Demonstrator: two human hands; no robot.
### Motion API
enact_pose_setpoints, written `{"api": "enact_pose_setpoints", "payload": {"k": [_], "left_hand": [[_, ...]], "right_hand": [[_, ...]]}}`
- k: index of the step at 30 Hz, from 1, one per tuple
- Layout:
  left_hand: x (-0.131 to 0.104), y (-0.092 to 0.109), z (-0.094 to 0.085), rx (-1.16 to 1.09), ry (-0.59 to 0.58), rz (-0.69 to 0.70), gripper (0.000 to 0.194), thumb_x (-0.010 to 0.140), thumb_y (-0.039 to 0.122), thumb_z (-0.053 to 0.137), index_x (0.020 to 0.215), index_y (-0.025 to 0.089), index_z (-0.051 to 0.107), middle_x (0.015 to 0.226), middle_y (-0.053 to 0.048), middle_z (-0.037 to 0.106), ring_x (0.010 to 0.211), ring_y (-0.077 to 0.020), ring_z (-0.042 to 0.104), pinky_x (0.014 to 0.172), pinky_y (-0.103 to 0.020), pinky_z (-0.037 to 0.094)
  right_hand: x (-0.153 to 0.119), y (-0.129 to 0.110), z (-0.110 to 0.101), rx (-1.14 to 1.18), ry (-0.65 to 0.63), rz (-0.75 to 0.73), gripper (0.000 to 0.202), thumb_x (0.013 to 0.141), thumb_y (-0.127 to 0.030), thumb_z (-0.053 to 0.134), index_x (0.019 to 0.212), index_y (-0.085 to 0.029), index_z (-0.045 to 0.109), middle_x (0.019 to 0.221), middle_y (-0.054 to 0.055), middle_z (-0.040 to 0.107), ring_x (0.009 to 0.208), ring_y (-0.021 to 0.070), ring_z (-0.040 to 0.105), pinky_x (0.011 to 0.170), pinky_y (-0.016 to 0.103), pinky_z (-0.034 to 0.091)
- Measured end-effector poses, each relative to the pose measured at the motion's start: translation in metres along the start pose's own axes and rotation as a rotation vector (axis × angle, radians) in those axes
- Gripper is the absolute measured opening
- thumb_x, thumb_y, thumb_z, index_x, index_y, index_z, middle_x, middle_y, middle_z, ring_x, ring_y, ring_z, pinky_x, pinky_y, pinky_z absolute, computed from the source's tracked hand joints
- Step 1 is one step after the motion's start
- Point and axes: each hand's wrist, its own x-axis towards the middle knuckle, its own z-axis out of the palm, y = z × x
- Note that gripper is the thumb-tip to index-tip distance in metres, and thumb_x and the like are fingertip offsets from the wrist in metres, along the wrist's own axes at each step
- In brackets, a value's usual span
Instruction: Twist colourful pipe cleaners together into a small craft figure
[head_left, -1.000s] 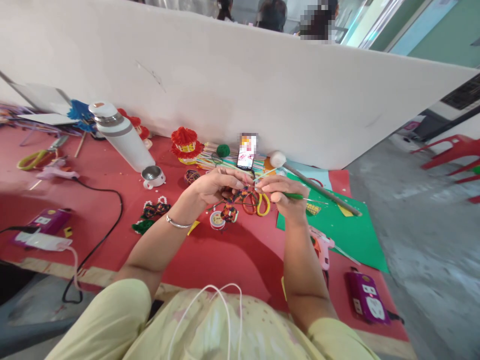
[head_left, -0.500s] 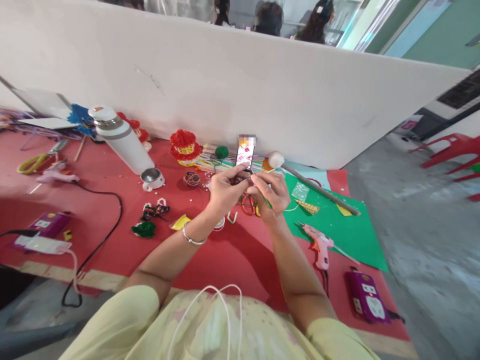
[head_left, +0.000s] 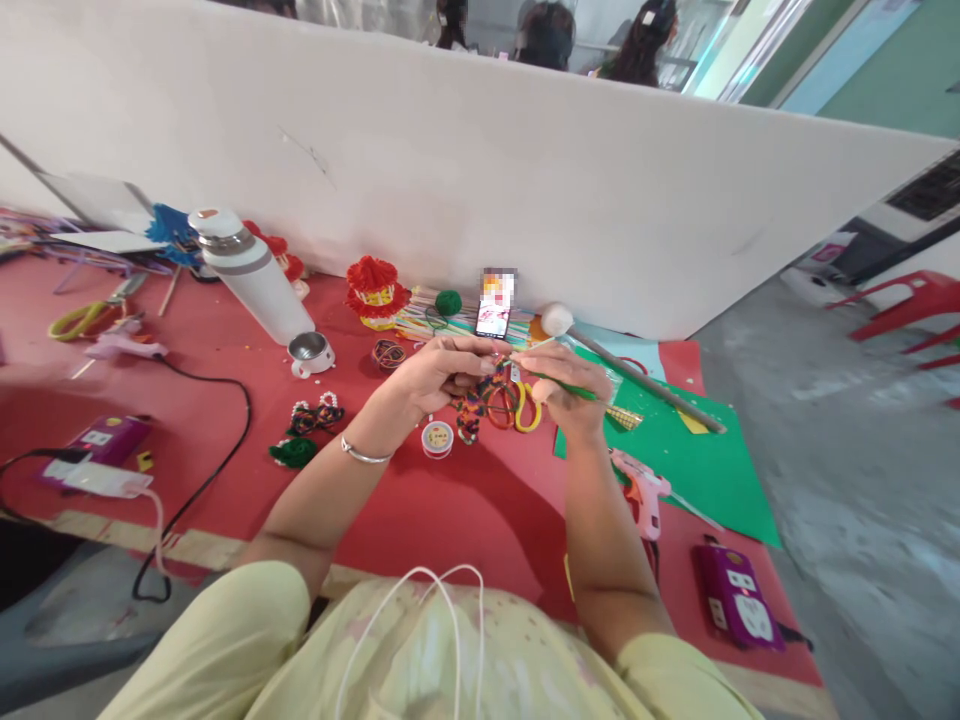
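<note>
The left hand's [head_left: 448, 370] grip pinches a multicoloured yarn piece [head_left: 489, 386] above the tabletop's [head_left: 450, 515] middle; the right hand's [head_left: 570, 378] grip is closed around a green-handled tool [head_left: 576, 390], its tip too small to make out. Beside the yarn lie scissors [head_left: 529, 410] and a white spool [head_left: 437, 438]. A lit phone [head_left: 492, 318] stands near the far edge, a pink glue gun [head_left: 645, 494] toward the right edge, a purple socket box [head_left: 739, 595] by the near right corner.

Your dark multicoloured yarn strip [head_left: 471, 404] trails crookedly toward you; to its right, your slim green tool [head_left: 573, 388] slants, left end farther away.
</note>
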Motion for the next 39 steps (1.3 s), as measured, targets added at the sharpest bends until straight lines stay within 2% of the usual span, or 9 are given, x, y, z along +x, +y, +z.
{"api": "enact_pose_setpoints", "payload": {"k": [11,16,18,20,22,25,29,34,39], "left_hand": [[0.002,0.004,-0.010,0.126,-0.114,-0.041,0.028,0.057,0.015,0.085,0.085,0.015,0.089,0.055,0.001,0.058,0.043,-0.0021,0.025,0.041,-0.022,0.011],[0.002,0.005,-0.008,0.176,-0.183,-0.066,0.024,0.056,0.017,0.089,0.080,0.014,0.088,0.046,0.003,0.049,0.041,-0.0030,0.025,0.041,-0.023,0.010],[0.003,0.000,-0.001,0.163,-0.142,0.000,0.023,0.056,0.019,0.093,0.077,0.015,0.088,0.049,0.002,0.055,0.041,-0.0028,0.028,0.040,-0.022,0.012],[0.005,-0.008,0.008,0.137,-0.038,0.140,0.023,0.057,0.022,0.096,0.077,0.018,0.087,0.056,0.001,0.063,0.042,-0.0026,0.033,0.040,-0.021,0.018],[0.008,-0.017,0.018,0.127,0.096,0.329,0.026,0.053,0.020,0.098,0.076,0.018,0.086,0.070,-0.002,0.074,0.052,-0.0068,0.053,0.046,-0.020,0.037],[0.012,-0.028,0.027,0.106,0.191,0.424,0.031,0.051,0.018,0.100,0.079,0.017,0.087,0.080,-0.004,0.081,0.072,-0.0150,0.072,0.069,-0.027,0.059],[0.012,-0.033,0.027,0.082,0.231,0.428,0.039,0.052,0.019,0.102,0.089,0.016,0.089,0.082,-0.005,0.084,0.074,-0.0158,0.075,0.076,-0.029,0.063],[0.008,-0.031,0.018,0.111,0.205,0.391,0.035,0.064,0.027,0.100,0.096,0.017,0.090,0.082,-0.005,0.084,0.067,-0.0131,0.072,0.070,-0.027,0.061],[0.010,-0.032,0.014,0.204,0.258,0.497,0.027,0.065,0.023,0.096,0.091,0.018,0.090,0.093,-0.007,0.086,0.083,-0.0188,0.078,0.083,-0.032,0.065]], "right_hand": [[0.010,-0.012,-0.011,0.120,-0.080,0.088,0.025,0.089,-0.055,0.082,0.097,-0.032,0.088,0.095,0.004,0.089,0.085,0.0217,0.085,0.080,0.041,0.069],[0.008,-0.010,-0.008,0.266,-0.110,0.145,0.032,0.090,-0.060,0.079,0.089,-0.030,0.087,0.086,0.004,0.087,0.077,0.0210,0.082,0.073,0.039,0.068],[0.004,-0.006,0.002,0.282,-0.039,0.165,0.039,0.090,-0.067,0.075,0.086,-0.030,0.086,0.085,0.003,0.086,0.075,0.0212,0.081,0.070,0.039,0.068],[0.001,-0.003,0.013,0.216,0.110,0.149,0.038,0.092,-0.067,0.072,0.091,-0.032,0.086,0.091,0.003,0.086,0.082,0.0217,0.082,0.075,0.041,0.069],[-0.003,-0.001,0.021,0.042,0.189,0.096,0.028,0.094,-0.057,0.074,0.102,-0.033,0.086,0.104,0.004,0.086,0.095,0.0231,0.082,0.084,0.043,0.069],[-0.009,0.000,0.025,-0.193,0.199,-0.022,0.026,0.095,-0.044,0.078,0.119,-0.034,0.083,0.116,0.005,0.084,0.104,0.0242,0.081,0.091,0.043,0.067],[-0.012,0.002,0.024,-0.300,0.228,-0.100,0.030,0.097,-0.040,0.077,0.127,-0.036,0.080,0.116,0.003,0.085,0.101,0.0228,0.081,0.090,0.042,0.067],[-0.006,0.000,0.027,-0.176,0.313,-0.012,0.020,0.099,-0.045,0.074,0.112,-0.034,0.084,0.105,0.002,0.087,0.094,0.0223,0.083,0.086,0.042,0.068],[-0.003,-0.003,0.027,-0.027,0.268,0.112,0.028,0.095,-0.057,0.074,0.101,-0.032,0.086,0.100,0.004,0.088,0.091,0.0254,0.083,0.083,0.046,0.068]]}}
